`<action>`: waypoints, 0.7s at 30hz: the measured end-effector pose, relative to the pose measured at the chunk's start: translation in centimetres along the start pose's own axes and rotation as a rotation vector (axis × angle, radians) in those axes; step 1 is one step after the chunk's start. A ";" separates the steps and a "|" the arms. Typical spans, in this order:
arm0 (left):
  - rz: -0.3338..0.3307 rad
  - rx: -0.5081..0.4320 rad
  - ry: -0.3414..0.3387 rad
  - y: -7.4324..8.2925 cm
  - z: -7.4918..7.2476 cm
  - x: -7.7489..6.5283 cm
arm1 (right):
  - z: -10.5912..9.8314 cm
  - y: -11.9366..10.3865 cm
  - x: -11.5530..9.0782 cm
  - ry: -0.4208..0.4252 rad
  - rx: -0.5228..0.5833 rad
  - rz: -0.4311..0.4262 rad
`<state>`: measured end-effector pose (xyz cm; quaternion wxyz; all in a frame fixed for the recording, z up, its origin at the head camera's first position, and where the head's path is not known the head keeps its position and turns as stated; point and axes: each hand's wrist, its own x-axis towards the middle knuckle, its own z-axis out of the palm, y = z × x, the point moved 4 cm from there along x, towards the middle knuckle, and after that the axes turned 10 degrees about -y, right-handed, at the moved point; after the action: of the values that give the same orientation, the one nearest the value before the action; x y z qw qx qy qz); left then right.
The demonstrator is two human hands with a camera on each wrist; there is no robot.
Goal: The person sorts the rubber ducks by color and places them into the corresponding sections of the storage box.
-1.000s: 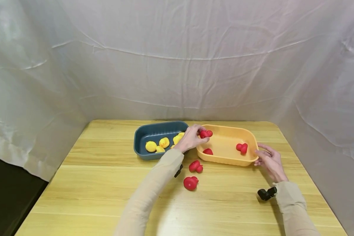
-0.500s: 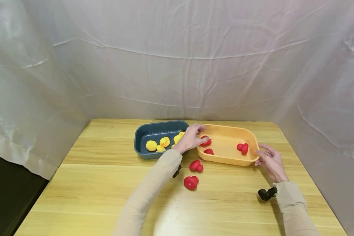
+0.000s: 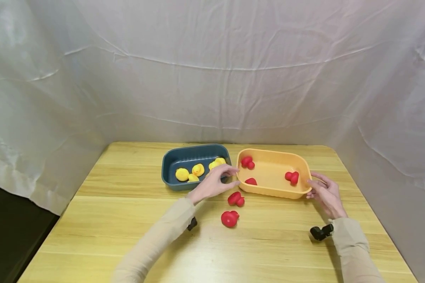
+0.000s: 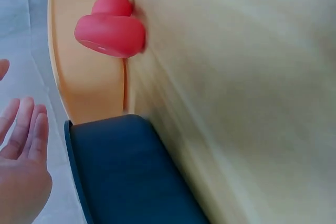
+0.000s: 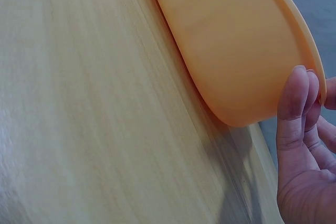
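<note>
My left hand (image 3: 215, 181) hovers over the near right corner of the blue bin (image 3: 165, 181), thumb and fingers apart and nothing between them. In the left wrist view the palm (image 4: 23, 187) shows with its fingers straight. At the right end of the orange bin (image 3: 272, 192), my right hand (image 3: 326, 195) pinches the rim; the right wrist view shows digits on both sides of the wall (image 5: 236, 72). Inside that bin lie red rubber ducks: one at the far left (image 3: 247, 162), one partly hidden by the near wall (image 3: 250, 181), another on the right (image 3: 292, 177).
Two red ducks lie on the wooden table in front of the bins, one nearer the orange bin (image 3: 236, 199) and one closer to me (image 3: 230, 218). Several yellow ducks (image 3: 198, 169) sit in the blue bin. A pale curtain (image 3: 219, 98) hangs behind the table.
My left hand has let go of a red duck at the orange bin's far left end, then drawn back left and toward me. The right hand stays at the rim.
</note>
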<state>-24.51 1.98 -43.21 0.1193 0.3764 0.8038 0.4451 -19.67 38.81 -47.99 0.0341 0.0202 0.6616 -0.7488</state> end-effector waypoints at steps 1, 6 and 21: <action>0.006 -0.004 -0.009 -0.1 0.0 -0.5 | 0.0 0.0 0.0 -0.001 0.001 -0.001; 0.014 -0.001 -0.106 -0.7 0.4 -2.5 | 0.0 0.1 0.0 -0.003 0.011 -0.005; -0.076 -0.080 -0.348 -1.7 1.7 -4.1 | 0.1 -0.1 -0.2 -0.003 0.005 0.013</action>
<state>-21.65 -0.38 -46.15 0.2881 0.4119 0.7664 0.4001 -19.52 38.74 -47.86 0.0399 0.0237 0.6597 -0.7501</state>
